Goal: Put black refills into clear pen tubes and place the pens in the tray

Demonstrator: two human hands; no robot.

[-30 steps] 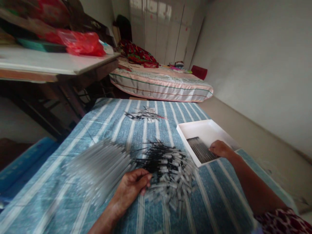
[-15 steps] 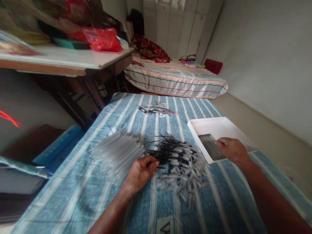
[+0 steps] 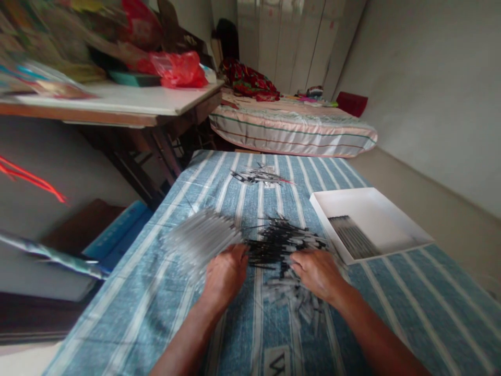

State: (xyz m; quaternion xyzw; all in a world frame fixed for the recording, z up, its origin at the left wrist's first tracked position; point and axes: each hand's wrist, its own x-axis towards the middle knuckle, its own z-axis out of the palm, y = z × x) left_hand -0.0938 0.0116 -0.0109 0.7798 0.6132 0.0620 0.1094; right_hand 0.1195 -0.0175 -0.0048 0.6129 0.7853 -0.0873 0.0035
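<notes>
Single head cam, above and behind both hands' fingers [image 3: 242, 250], facing forward-down over surface [image 3: 156, 292] toward bed [image 3: 293, 125].

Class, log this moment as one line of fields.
left hand: beside translucent tubes | right hand: over dark-and-grey pile | white box: dark sticks inside

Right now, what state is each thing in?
Shallow white box: open, partly filled.
Slim dark sticks inside: lined up.
Translucent grey tubes: heaped, roughly parallel.
Small black-and-grey pieces: jumbled, partly hidden.
Thin mixed sticks, far end: loosely piled.
Red plastic bag: crumpled.
Left hand: fingers curled, grip unclear.
Right hand: fingers bent, grip unclear.
</notes>
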